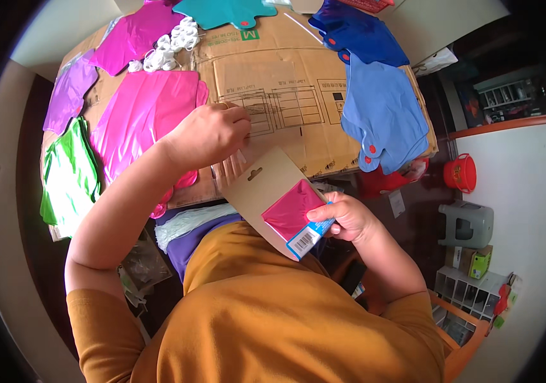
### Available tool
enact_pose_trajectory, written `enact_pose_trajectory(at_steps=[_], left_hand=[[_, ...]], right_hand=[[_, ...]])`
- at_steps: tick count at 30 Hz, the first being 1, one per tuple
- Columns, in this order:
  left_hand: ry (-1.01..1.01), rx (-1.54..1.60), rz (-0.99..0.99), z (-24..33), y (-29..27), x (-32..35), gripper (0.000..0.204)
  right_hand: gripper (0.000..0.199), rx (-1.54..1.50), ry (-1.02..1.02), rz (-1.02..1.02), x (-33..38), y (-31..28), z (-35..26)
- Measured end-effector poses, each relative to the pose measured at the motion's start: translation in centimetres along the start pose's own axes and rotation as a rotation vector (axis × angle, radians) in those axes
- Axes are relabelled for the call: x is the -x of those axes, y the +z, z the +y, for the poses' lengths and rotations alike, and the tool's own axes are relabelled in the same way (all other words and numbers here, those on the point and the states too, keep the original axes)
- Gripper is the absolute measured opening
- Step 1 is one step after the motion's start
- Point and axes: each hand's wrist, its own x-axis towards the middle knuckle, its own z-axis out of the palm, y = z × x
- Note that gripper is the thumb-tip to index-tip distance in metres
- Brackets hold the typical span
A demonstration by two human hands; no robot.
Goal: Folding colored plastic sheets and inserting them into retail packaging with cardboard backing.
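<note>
My right hand [347, 217] grips a brown card [247, 193] by its lower right corner, thumb on top. A folded pink foil square [287, 210] lies against the card, beside a blue and white label [311, 236] with a barcode. A hanging slot is cut near the card's upper end. Over the cardboard's near edge, my left hand [212, 131] is closed with its fingers bent together. Some clear film shows just below it, but whatever its fingers hold is hidden. Next to it lies a flat pink foil balloon [148, 118].
Around the cardboard surface [273, 57] lie purple [68, 92], green [72, 169], magenta [135, 38], teal [225, 11], dark blue [362, 35] and light blue [384, 112] foil pieces. White ribbon coils [174, 45] sit at the back. A red bucket [460, 173] and grey stool [466, 223] stand right.
</note>
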Motion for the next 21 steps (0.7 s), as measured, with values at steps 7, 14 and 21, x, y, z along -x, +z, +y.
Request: enact_pose_trajectory(at_steps=[7, 14, 21], left_hand=[[0.025, -0.040, 0.001, 0.8, -0.3, -0.5, 0.012], [0.039, -0.118, 0.031, 0.7, 0.6, -0.2, 0.012], [0.024, -0.041, -0.088, 1.3, -0.3, -0.4, 0.015]], right_hand=[[0.013, -0.016, 0.029, -0.034, -0.7, -0.1, -0.3], [0.009, -0.064, -0.084, 0.065, -0.1, 0.6, -0.6], [0.010, 0.053, -0.292, 0.166, -0.3, 1.7, 0.5]])
